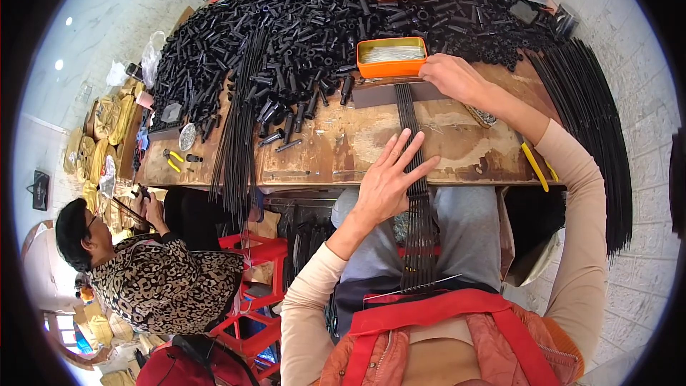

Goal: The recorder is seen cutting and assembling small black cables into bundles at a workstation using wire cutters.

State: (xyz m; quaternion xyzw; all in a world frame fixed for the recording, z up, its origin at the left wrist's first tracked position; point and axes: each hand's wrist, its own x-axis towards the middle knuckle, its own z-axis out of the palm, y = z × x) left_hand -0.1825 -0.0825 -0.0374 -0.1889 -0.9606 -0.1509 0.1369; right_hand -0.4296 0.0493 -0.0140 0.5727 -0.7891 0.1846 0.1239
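My left hand (386,180) lies with fingers spread across a flat row of thin black rods (406,109), pressing them against the wooden table. The rods run from a dark grey block (373,96) over the table's front edge and down to my lap. At the right end of an orange tin (391,70), my right hand (454,77) has its fingers drawn together; anything between the fingertips is too small to tell. Thin silvery pins (393,55) fill the tin, which stands just behind the block.
A big heap of black tubular parts (307,21) covers the back of the table (314,164). Long black rods hang over the edge at left (239,129) and right (586,107). Yellow-handled pliers (534,166) lie at the right edge. A co-worker (164,279) sits at left.
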